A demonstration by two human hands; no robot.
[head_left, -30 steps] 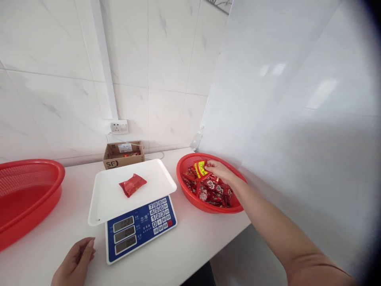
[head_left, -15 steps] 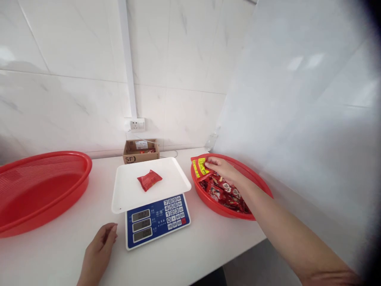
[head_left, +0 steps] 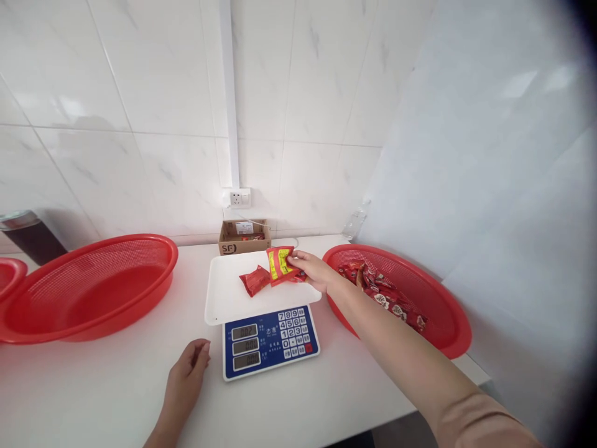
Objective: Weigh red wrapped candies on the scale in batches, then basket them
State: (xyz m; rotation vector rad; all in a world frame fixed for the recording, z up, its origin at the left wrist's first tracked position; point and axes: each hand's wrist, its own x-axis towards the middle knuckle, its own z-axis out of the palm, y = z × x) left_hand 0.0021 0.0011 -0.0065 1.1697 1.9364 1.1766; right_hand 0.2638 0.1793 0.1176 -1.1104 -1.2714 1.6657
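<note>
My right hand [head_left: 312, 269] pinches a small red packet with a yellow label [head_left: 280, 264] over the white tray of the scale [head_left: 224, 305]. More red wrapping shows beneath the fingers; whether it is a second packet in the hand or one on the tray, I cannot tell. Beside it, a red packet [head_left: 255, 280] lies on the tray. The blue panel of the digital scale [head_left: 269, 341] has three lit readouts and a keypad. My left hand [head_left: 187, 373] rests on the table left of the scale, its fingers loosely curled with nothing visible in them.
Several red packets [head_left: 382, 295] fill part of a red basket [head_left: 448, 323] on the right. To the left stands another red basket [head_left: 153, 286], with a dark flask [head_left: 35, 239] behind it. A cardboard box [head_left: 245, 244] and a clear bottle [head_left: 355, 223] stand near the wall.
My right hand has moved left from the basket to above the scale tray, carrying the yellow-labelled packet. The view has turned left. My left hand stays beside the scale.
</note>
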